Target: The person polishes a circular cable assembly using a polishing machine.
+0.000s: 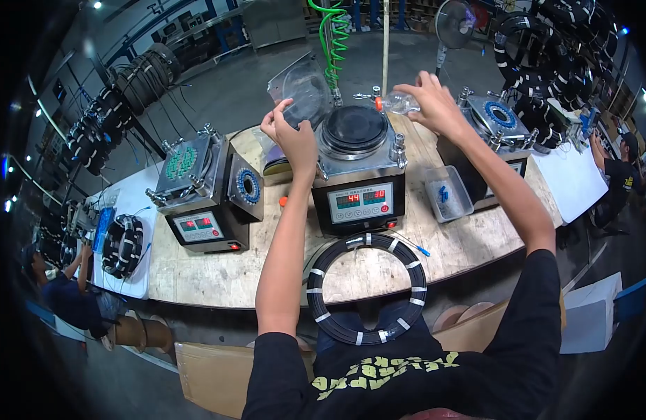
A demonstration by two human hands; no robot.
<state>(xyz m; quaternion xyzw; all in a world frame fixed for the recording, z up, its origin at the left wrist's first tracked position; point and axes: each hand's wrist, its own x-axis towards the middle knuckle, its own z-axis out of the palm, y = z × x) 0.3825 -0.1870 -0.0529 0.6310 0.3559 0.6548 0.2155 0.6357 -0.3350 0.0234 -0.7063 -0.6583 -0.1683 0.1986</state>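
My left hand is closed on the lower edge of a clear sheet with a round shape in it, held up left of the middle polishing machine. In my right hand is a clear bottle, lying nearly sideways. Its orange tip points left, above the black round plate on top of that machine. Red digits read 44 and 30 on its front panel. A black cable coil with white tape bands rests across my lap and the table edge.
Similar machines stand left and right, carrying fixtures with green and blue connectors. A plastic tub holds blue pieces. A green coiled hose hangs behind. One co-worker is at far left, another at far right.
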